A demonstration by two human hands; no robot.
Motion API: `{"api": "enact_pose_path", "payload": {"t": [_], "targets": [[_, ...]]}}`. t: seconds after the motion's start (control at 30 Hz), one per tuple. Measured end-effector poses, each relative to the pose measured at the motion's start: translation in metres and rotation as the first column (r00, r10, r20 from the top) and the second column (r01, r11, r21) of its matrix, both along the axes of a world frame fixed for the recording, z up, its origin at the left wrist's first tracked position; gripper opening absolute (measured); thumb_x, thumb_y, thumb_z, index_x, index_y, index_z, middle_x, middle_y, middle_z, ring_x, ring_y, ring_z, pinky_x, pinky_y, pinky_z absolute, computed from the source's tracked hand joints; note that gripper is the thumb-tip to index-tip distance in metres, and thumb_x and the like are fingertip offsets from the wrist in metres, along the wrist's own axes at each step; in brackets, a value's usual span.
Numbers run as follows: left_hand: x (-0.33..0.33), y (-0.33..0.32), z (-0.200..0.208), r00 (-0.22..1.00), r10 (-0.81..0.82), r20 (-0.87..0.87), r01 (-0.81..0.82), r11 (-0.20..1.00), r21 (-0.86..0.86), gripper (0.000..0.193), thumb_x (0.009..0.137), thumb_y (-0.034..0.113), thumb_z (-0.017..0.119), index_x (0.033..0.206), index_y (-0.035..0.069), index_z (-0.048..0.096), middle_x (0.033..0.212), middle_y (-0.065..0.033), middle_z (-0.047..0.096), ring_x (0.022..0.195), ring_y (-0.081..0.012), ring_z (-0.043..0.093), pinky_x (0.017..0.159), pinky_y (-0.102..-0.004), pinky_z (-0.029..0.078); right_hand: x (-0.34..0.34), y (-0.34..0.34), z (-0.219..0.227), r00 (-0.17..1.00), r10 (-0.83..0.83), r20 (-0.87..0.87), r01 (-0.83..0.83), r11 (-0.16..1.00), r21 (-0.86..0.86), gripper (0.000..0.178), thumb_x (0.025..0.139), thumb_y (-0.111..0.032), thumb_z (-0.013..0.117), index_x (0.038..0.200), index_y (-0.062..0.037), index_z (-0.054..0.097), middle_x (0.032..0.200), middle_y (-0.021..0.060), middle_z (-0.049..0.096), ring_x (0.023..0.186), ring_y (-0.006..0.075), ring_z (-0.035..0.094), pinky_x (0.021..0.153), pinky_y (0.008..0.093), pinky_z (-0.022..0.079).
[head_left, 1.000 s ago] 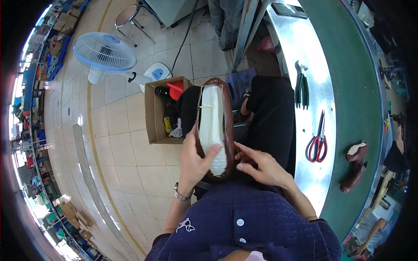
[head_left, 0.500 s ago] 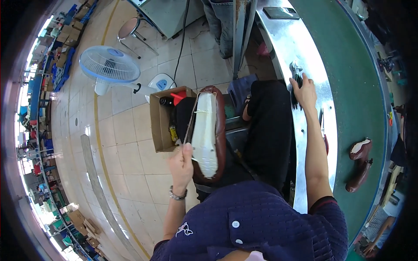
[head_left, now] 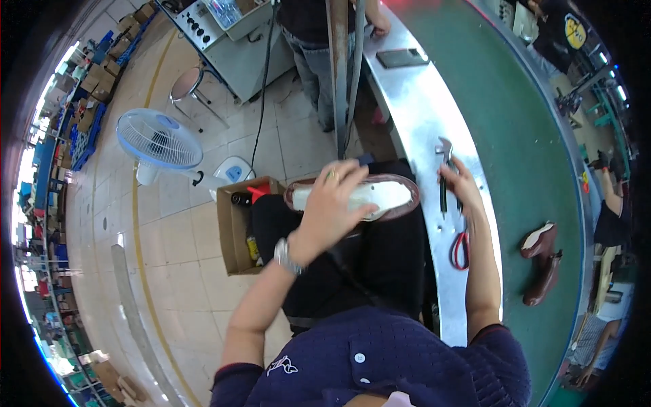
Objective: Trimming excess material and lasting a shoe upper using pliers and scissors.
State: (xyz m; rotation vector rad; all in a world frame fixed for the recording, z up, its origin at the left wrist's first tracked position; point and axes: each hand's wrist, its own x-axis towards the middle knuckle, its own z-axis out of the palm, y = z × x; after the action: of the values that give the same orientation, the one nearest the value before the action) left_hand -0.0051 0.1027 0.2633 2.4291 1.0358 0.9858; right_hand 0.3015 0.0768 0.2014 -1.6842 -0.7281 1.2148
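Note:
A brown leather shoe, its pale sole side up, lies crosswise over my black-trousered thighs. My left hand is over its left half, thumb and fingers spread apart. Whether it touches the sole cannot be told, and it hides part of the shoe. On the metal ledge to the right, my right hand has its fingers closed around a handle of the black-handled pliers. Their metal head points away from me. Nearer to me, beside my right forearm, are red looped handles of another tool.
A dark phone lies farther up the ledge. Brown shoes rest on the green belt. An open cardboard box stands left of my legs, near a fan and stool. Another person stands ahead beside a metal post.
The shoe has turned from lengthwise to crosswise on my lap. My left hand has moved from its left edge to over it, its fingers now spread. My right hand stays at the pliers.

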Motion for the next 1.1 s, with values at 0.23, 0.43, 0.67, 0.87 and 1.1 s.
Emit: {"api": "enact_pose_path", "payload": {"t": [0.23, 0.43, 0.67, 0.87, 1.1], "targets": [[-0.003, 0.098, -0.031, 0.97, -0.239, 0.045, 0.221, 0.792, -0.569, 0.042, 0.085, 0.035, 0.065, 0.104, -0.002, 0.066, 0.086, -0.0174, 0.068, 0.082, -0.0331, 0.065, 0.081, -0.0401, 0.05, -0.018, -0.035, 0.067, 0.97, 0.229, -0.082, -0.235, 0.969, -0.077, 0.063, 0.091, -0.007, 0.056, 0.148, -0.0126, 0.028, 0.105, 0.0087, 0.067, 0.088, 0.0154, 0.063, 0.085, 0.0288, 0.046], [0.022, 0.083, -0.039, 0.964, 0.024, -0.265, -0.065, 0.987, -0.147, 0.028, 0.097, 0.027, 0.045, 0.088, 0.004, 0.057, 0.074, -0.0194, 0.063, 0.074, -0.0355, 0.063, 0.066, -0.0474, 0.047, -0.041, -0.017, 0.1, 0.826, 0.549, -0.123, -0.561, 0.823, -0.092, 0.062, 0.096, -0.009, 0.049, 0.149, -0.0042, 0.017, 0.113, 0.0146, 0.064, 0.103, 0.0195, 0.062, 0.095, 0.0339, 0.046], [0.012, 0.11, -0.046, 0.962, 0.228, -0.149, -0.262, 0.925, -0.274, 0.038, 0.092, 0.036, 0.052, 0.086, 0.001, 0.064, 0.074, -0.021, 0.065, 0.072, -0.0361, 0.065, 0.064, -0.0462, 0.05, -0.074, 0.024, 0.116, 0.657, 0.751, -0.057, -0.749, 0.643, -0.162, 0.062, 0.096, -0.008, 0.049, 0.149, -0.0035, 0.018, 0.109, 0.0132, 0.064, 0.103, 0.0186, 0.061, 0.091, 0.033, 0.049], [0.002, 0.067, -0.038, 0.987, -0.144, -0.074, 0.088, 0.86, -0.503, 0.098, 0.061, 0.055, 0.078, 0.123, -0.014, 0.048, 0.109, -0.0278, 0.061, 0.099, -0.0352, 0.061, 0.086, -0.0402, 0.048, -0.073, 0.055, 0.115, 0.515, 0.857, 0.022, -0.819, 0.5, -0.282, 0.064, 0.094, -0.008, 0.052, 0.15, -0.01, 0.021, 0.112, 0.0105, 0.063, 0.101, 0.0166, 0.061, 0.088, 0.0311, 0.05], [0.012, -0.002, -0.033, 0.979, 0.147, -0.141, -0.166, 0.977, -0.137, 0.097, 0.058, 0.019, 0.084, 0.135, -0.011, 0.033, 0.126, -0.0228, 0.052, 0.117, -0.035, 0.05, 0.102, -0.041, 0.036, -0.103, 0.022, 0.117, 0.549, 0.818, 0.172, -0.74, 0.572, -0.354, 0.063, 0.096, -0.011, 0.051, 0.15, -0.0127, 0.019, 0.079, 0.0031, 0.054, 0.065, 0.0107, 0.056, 0.057, 0.0282, 0.053]]}}
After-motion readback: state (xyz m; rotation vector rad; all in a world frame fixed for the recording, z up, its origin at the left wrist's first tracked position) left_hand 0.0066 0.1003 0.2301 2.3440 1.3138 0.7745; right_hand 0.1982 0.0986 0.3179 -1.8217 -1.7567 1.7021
